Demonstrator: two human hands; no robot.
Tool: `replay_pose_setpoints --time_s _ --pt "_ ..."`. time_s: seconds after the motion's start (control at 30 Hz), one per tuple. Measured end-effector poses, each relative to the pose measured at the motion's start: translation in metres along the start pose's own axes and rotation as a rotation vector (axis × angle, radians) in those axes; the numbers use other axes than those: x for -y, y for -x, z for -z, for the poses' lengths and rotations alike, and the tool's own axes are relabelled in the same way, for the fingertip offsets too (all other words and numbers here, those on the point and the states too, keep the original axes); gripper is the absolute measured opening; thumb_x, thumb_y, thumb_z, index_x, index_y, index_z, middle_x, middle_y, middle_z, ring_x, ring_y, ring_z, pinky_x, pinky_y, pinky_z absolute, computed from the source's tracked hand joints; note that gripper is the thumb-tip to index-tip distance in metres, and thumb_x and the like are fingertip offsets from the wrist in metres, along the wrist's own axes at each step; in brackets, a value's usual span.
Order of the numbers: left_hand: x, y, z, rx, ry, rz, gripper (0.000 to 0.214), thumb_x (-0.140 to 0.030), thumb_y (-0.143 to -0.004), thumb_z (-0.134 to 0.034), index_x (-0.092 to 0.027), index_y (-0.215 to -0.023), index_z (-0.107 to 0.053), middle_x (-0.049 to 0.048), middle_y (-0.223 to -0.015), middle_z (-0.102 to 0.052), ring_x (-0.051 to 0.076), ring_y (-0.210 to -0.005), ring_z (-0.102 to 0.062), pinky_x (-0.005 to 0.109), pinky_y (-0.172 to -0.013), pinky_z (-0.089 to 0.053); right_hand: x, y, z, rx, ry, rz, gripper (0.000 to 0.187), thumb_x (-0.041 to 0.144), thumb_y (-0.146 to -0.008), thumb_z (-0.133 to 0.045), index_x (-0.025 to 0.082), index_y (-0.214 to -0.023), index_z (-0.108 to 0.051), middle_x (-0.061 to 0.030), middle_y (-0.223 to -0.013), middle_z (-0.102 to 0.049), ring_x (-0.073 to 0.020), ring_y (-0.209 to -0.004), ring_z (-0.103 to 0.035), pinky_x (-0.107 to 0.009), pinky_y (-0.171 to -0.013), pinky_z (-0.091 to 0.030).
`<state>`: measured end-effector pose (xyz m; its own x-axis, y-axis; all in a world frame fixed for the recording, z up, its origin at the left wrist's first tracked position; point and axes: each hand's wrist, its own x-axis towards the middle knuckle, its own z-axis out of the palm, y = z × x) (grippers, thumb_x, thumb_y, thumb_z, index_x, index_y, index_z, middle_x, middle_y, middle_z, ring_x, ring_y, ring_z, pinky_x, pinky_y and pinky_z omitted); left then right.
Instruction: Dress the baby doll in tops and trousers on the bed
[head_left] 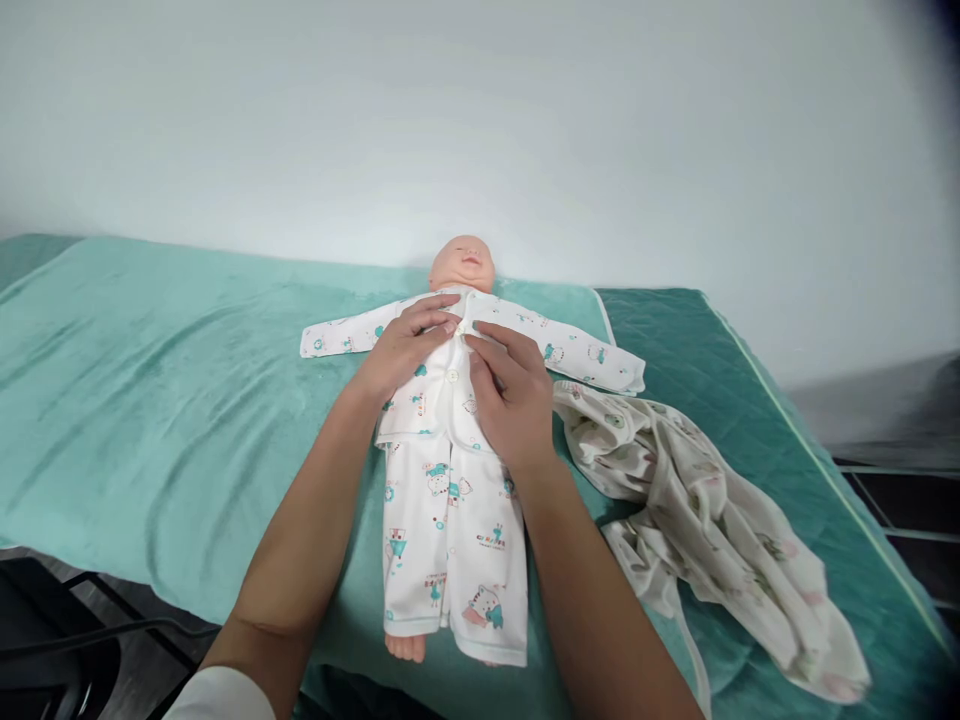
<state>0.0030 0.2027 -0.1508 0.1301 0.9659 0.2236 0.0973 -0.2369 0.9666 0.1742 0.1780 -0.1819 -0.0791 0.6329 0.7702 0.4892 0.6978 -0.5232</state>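
A baby doll [463, 262] lies on its back, wearing a white printed baby shirt [431, 412] with a buttoned front and matching white pants [450, 530]. My left hand [412, 345] rests on the chest, thumb and fingertips closed at the shirt's front edge near an upper button. From the other side, my right hand [514, 390] bends its fingers onto the same edge, the tips pinching by that button. Lower on the front, another white button [452, 376] shows. Both sleeves stretch out sideways, and a bare foot [405, 646] sticks out of one pant leg.
A crumpled cream cloth with a faint print [720, 510] lies right of the doll. Beneath are a light green blanket [187, 420] and a darker green quilted cover [652, 330]. A white wall [480, 120] stands behind. A black chair-like object [60, 640] is at lower left.
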Motion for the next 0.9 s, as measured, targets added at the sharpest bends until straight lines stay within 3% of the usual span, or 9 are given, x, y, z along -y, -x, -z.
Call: replay_pose_setpoints --time_s 0.6,0.9 --pt "0.0012 -0.0014 0.0012 0.010 0.064 0.017 0.011 -0.035 -0.086 -0.075 -0.025 -0.089 -0.077 0.0026 -0.149 -0.058 0.027 -0.143 -0.049 0.045 -0.120 -0.040 0.0024 -0.0030 0.0011 0.120 0.012 -0.039 0.030 0.027 -0.101 -0.052 0.030 -0.120 -0.075 -0.0048 -0.136 -0.065 -0.0260 -0.129 -0.056 -0.053 -0.112 -0.047" --pt "0.0070 -0.0015 -0.0047 -0.087 0.040 -0.057 0.009 -0.033 -0.081 -0.080 -0.025 -0.085 -0.078 0.0040 -0.136 -0.068 0.026 -0.139 -0.054 0.045 -0.121 -0.038 0.0009 -0.0010 -0.0007 0.052 -0.027 -0.084 0.024 0.026 -0.100 -0.054 0.028 -0.112 -0.074 -0.0053 -0.131 -0.068 -0.0250 -0.125 -0.060 -0.052 -0.111 -0.049"
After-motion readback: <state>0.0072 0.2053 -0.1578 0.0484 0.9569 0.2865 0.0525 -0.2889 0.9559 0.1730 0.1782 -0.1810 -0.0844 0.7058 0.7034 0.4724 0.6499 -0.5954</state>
